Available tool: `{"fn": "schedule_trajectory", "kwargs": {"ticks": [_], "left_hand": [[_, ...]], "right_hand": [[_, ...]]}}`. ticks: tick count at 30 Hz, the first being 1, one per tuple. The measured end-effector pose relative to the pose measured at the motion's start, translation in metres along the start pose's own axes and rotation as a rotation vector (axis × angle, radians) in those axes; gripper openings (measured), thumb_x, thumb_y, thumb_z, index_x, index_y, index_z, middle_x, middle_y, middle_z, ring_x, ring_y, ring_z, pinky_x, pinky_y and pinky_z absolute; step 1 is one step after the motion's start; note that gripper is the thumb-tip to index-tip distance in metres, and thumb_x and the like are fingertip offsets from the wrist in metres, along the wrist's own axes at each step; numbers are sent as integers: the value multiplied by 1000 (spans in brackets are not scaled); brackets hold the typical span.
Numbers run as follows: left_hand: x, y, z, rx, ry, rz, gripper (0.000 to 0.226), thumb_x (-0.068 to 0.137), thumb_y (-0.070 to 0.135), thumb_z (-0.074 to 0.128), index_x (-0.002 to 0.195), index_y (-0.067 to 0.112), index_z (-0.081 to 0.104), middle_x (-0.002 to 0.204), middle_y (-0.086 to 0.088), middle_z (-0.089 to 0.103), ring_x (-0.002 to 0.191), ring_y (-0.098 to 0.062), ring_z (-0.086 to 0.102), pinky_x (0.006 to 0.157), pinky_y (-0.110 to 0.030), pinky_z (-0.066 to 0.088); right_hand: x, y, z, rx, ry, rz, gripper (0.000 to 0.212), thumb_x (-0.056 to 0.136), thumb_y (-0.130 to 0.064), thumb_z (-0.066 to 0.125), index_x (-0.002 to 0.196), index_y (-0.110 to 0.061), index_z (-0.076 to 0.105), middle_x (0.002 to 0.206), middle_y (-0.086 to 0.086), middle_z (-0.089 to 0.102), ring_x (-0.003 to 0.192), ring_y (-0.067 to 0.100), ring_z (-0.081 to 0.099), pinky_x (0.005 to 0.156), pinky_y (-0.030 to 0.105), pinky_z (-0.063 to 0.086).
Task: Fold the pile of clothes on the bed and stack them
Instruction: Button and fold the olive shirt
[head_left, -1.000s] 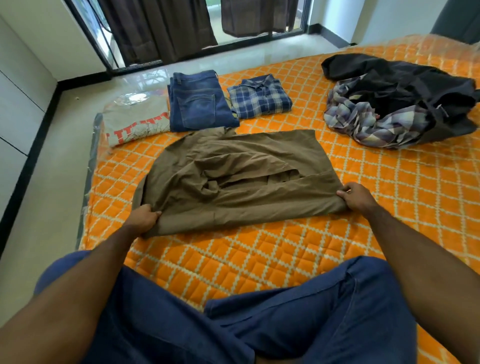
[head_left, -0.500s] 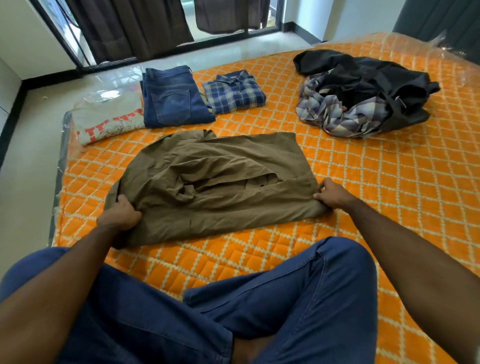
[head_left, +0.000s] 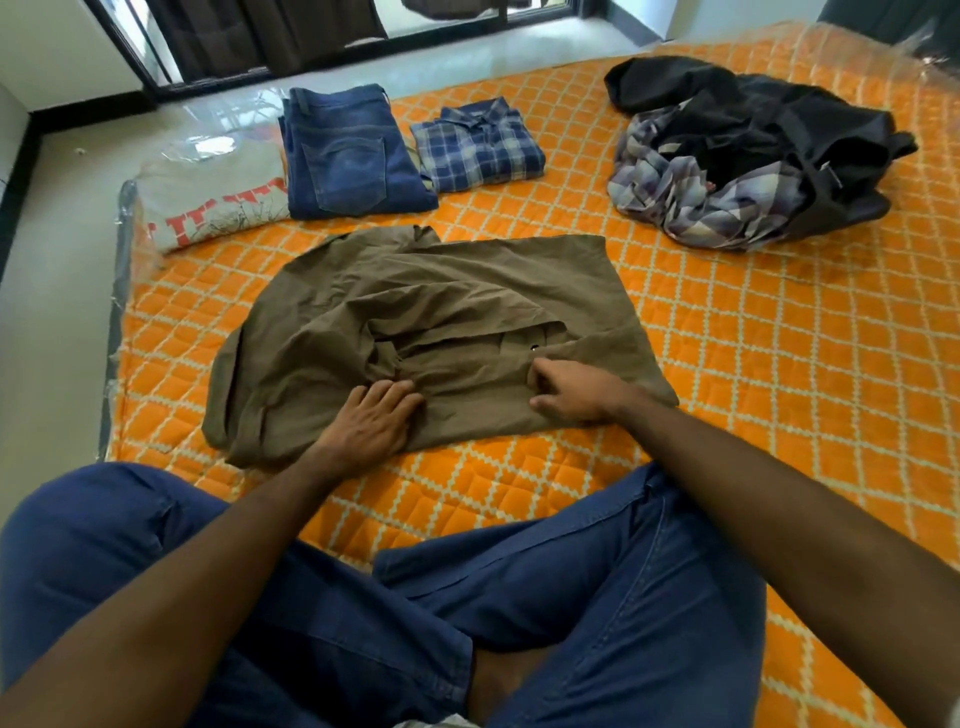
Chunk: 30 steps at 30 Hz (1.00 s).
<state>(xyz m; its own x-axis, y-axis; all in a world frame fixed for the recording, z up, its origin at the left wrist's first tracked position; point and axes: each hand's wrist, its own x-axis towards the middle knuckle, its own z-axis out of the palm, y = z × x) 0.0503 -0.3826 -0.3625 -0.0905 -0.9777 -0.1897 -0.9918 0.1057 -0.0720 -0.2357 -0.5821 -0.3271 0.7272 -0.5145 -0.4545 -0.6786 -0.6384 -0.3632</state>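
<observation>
An olive-brown shirt (head_left: 431, 312) lies spread and wrinkled on the orange quilted bed (head_left: 779, 364) in front of me. My left hand (head_left: 371, 415) rests flat on its near middle with fingers spread. My right hand (head_left: 571, 389) lies on the cloth a little to the right, fingers loosely extended toward a fold near a button. Folded pieces sit in a row at the far left: a grey printed t-shirt (head_left: 213, 197), blue jeans (head_left: 348, 150) and a blue plaid shirt (head_left: 478, 143). An unfolded pile (head_left: 748, 150) of dark and plaid clothes lies at the far right.
My legs in blue jeans (head_left: 467, 597) fill the near foreground. The bed's left edge (head_left: 117, 291), wrapped in clear plastic, drops to a pale tiled floor (head_left: 52, 312). Dark curtains and a glass door (head_left: 260, 41) stand beyond the bed.
Both hands let go of the shirt's outer near corners and moved inward onto its middle. The view has tilted slightly closer to the shirt.
</observation>
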Motion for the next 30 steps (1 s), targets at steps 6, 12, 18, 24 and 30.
{"fn": "schedule_trajectory", "kwargs": {"ticks": [6,12,18,24,30], "left_hand": [[13,-23,9,-96,-131,126,65,98,56,21,160,39,10,168,14,-9,154,-13,-16,123,-48,-7],[12,-33,29,-103,24,207,67,103,49,36,162,36,8,170,8,-7,156,-19,-14,122,-53,-13],[11,-33,36,-105,118,210,65,104,48,33,162,34,8,171,3,-1,157,-24,-3,122,-59,-5],[11,-35,32,-143,21,188,64,105,50,27,161,39,-1,170,6,-13,155,-19,-17,119,-62,-13],[12,-41,4,-250,-11,153,66,101,57,34,159,43,7,169,13,-8,155,-14,-7,124,-48,-3]], "right_hand": [[45,-22,-36,-42,370,21,19,95,-30,59,111,-18,61,118,11,62,114,33,58,86,41,50],[110,-45,-50,-96,195,220,96,81,-46,78,156,-19,25,155,13,32,143,35,31,115,55,29],[142,-39,-95,146,479,90,32,83,-6,63,112,-19,65,119,9,60,115,29,58,93,46,50],[130,-39,-145,-183,925,-91,51,77,-4,73,124,-18,58,114,9,53,105,33,51,81,44,45],[131,-28,-123,-339,211,4,63,84,-21,69,142,-28,43,135,7,41,123,32,46,100,51,45]]}}
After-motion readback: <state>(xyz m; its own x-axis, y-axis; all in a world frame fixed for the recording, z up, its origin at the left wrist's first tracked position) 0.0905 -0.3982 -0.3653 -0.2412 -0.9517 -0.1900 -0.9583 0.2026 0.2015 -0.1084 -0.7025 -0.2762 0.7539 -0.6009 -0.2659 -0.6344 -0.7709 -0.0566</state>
